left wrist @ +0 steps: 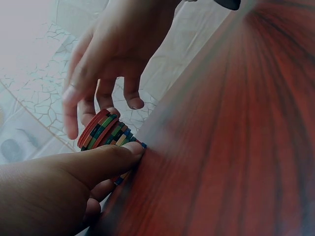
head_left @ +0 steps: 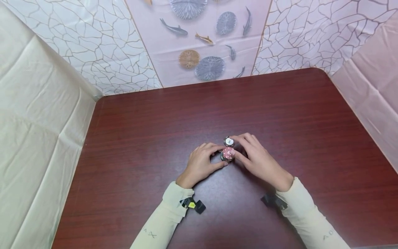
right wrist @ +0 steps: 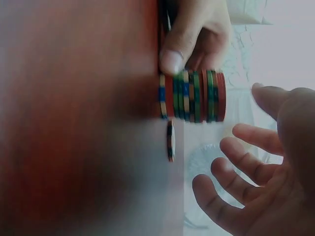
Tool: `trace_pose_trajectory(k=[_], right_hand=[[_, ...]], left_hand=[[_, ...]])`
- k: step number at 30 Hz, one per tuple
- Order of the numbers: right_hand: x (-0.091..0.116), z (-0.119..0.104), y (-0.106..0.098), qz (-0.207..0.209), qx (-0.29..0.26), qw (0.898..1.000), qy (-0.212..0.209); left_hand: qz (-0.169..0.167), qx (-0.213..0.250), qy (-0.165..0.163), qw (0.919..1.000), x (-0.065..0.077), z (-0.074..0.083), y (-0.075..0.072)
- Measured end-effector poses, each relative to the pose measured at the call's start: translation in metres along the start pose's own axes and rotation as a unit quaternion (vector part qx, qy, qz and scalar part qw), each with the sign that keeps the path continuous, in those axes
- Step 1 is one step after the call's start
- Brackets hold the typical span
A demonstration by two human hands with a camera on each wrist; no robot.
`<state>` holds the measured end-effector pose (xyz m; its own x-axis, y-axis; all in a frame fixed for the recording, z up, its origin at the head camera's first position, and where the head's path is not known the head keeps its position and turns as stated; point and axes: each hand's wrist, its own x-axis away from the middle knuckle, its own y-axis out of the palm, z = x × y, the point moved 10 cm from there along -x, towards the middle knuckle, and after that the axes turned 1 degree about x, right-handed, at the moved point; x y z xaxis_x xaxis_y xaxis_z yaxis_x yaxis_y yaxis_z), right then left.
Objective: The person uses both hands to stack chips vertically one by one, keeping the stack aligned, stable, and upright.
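A tall stack of poker chips (head_left: 227, 153) stands on the table, with a red chip on top. The right wrist view shows the stack (right wrist: 192, 97) from the side, with green, red and tan-and-blue edges. My left hand (head_left: 200, 160) holds the stack low down, its thumb (left wrist: 118, 156) on the near side. Just behind the stack lies a single dark-edged chip (head_left: 229, 141) with a white centre. Above and to the right of the stack is my right hand (head_left: 259, 160), fingers spread and loosely bent; the right wrist view shows nothing between them.
The dark red wooden table (head_left: 149, 128) extends around both hands. Patterned cloth (head_left: 199, 41) hangs along its back edge, and pale cloth (head_left: 40, 114) hangs at the left. Black straps with small devices are on both wrists.
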<state>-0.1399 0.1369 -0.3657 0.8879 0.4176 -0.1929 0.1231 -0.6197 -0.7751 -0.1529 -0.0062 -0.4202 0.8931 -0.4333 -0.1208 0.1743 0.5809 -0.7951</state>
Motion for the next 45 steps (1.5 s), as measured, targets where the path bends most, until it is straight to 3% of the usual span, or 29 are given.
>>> trace_pose_trajectory(k=[11,22,45], right_hand=[[-0.016,0.024,-0.001,-0.018,-0.005,1.000,-0.009],[-0.034,0.039,0.017,-0.089,0.030,0.995,0.019],[-0.036,0.040,0.016,-0.079,0.044,0.996,0.008]], left_hand=[[-0.001,0.002,-0.005,1.0000,0.001,-0.002,0.000],[-0.004,0.005,-0.001,1.0000,0.001,0.000,0.002],[-0.005,0.006,-0.005,1.0000,-0.001,0.000,0.001]])
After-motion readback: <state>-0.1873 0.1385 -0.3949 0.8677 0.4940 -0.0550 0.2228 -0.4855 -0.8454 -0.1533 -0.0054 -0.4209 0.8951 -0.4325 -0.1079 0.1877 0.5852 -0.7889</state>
